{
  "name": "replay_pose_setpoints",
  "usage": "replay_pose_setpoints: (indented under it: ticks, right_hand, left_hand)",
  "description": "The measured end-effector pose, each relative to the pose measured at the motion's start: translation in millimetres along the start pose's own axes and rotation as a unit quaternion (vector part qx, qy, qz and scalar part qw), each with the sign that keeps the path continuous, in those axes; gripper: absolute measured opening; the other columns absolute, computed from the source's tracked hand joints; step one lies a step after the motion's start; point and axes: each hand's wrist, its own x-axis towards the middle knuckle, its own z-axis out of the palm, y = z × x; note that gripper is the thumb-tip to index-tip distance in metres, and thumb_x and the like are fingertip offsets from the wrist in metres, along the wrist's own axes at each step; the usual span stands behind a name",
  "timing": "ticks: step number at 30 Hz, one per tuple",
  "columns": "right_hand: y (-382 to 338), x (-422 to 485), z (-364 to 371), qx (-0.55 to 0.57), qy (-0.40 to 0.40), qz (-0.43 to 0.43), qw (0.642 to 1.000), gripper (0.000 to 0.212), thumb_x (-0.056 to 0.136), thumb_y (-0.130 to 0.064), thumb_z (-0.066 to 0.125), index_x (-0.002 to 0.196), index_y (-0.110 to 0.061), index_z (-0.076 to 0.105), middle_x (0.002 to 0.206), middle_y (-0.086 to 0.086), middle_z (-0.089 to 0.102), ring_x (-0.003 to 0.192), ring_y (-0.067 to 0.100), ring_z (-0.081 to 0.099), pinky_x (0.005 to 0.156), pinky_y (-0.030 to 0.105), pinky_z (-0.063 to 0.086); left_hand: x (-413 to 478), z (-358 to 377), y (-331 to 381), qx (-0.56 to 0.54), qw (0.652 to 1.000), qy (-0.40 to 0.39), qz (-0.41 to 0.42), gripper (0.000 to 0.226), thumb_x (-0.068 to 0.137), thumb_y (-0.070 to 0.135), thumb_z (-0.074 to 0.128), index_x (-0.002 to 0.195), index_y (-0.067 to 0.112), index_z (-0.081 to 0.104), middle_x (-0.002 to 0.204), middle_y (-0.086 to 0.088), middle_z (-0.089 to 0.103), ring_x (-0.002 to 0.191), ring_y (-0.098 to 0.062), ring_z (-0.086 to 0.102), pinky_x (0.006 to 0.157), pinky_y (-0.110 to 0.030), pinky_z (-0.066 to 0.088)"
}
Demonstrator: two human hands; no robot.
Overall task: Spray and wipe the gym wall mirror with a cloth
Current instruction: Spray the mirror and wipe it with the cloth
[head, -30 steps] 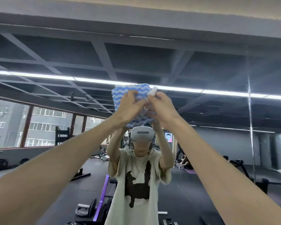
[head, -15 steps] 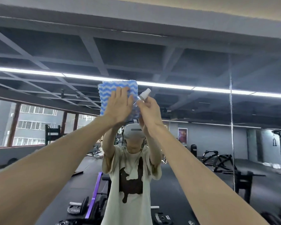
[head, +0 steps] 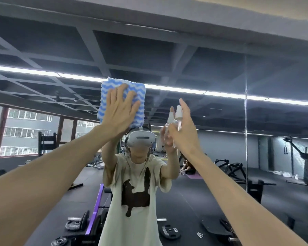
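Observation:
The gym wall mirror (head: pixel 212 71) fills the view ahead and reflects a person in a headset and the gym behind. My left hand (head: pixel 120 110) presses a blue and white wavy-striped cloth (head: pixel 140 91) flat against the glass, fingers spread, above head height. To the right, my right hand (head: pixel 184 128) grips a small clear spray bottle (head: pixel 178 118) with a white nozzle, held upright close to the glass with the forefinger raised over the top. Its reflection shows just to the left.
A vertical seam (head: pixel 245 107) between mirror panels runs down the right side. The mirror's top edge meets a grey beam (head: pixel 149 16) overhead. Reflected low down are weight plates (head: pixel 169 232), a purple bench frame (head: pixel 96 208) and exercise machines.
My two hands were together on the cloth; now they are apart. The right hand has moved right with the spray bottle, while the left hand flattened on the cloth against the mirror.

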Motion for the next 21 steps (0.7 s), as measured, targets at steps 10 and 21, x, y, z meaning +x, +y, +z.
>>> replay_pose_setpoints:
  ticks: [10,21]
  right_hand:
    - [38.6,-32.2,-55.2,-0.145,0.026,0.008,0.989,0.045,0.093,-0.003,0.052,0.131,-0.024,0.039,0.071,-0.008,0.051,0.048,0.003,0.054,0.044,0.011,0.038]
    - [63.7,-26.4,-97.0,-0.059,0.112,0.001,0.992,0.052,0.093,-0.009,0.056,0.136,-0.03,0.035,0.063,0.001,0.054,0.047,0.007,0.048,0.047,0.02,0.043]
  left_hand:
    - [5.3,11.9,-0.1,0.032,0.999,-0.004,0.007,0.076,0.096,0.055,0.015,0.153,0.006,0.009,0.161,-0.01,0.008,0.149,-0.022,0.004,0.118,-0.035,-0.007]
    - [16.1,48.0,94.2,0.083,0.968,-0.026,0.234,0.071,0.096,0.057,0.012,0.153,0.014,0.014,0.16,-0.007,0.017,0.148,-0.024,0.012,0.119,-0.039,-0.002]
